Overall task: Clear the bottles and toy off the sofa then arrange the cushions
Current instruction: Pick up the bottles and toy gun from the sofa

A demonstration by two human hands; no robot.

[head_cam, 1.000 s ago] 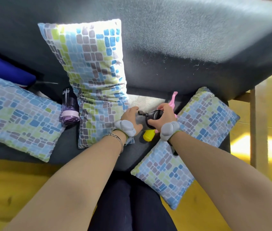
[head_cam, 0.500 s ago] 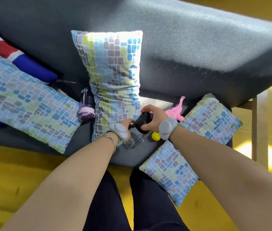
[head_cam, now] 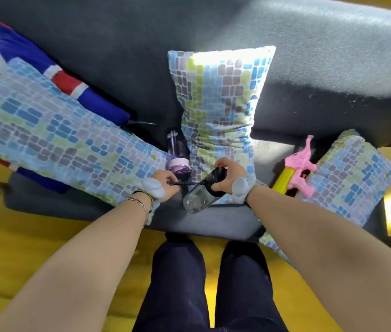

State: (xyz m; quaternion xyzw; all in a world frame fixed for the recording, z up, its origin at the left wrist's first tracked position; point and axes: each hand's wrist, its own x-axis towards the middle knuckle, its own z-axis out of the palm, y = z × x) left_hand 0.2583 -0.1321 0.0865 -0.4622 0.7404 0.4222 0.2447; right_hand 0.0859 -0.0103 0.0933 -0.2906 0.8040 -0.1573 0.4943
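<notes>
Sofa (head_cam: pixel 213 219): seat crowded; front edge close, open floor behind us.
Cushions: middle cushion (head_cam: pixel 218 116) upright, could topple if brushed.
Clear bottle (head_cam: pixel 199 195): tilted above the seat; our right hand (head_cam: pixel 228 178) grips its cap end, our left hand (head_cam: pixel 163 185) pinches its strap; strap may snag.
Purple bottle (head_cam: pixel 177 156), toy (head_cam: pixel 297 171): unlifted.

A home sitting room: a dark grey sofa (head_cam: pixel 309 56) fills the view from 9 to 3 o'clock, strewn with patterned cushions (head_cam: pixel 218 104), a pink toy (head_cam: pixel 302 164) at 3 o'clock, over a yellow floor (head_cam: pixel 10 236).
</notes>
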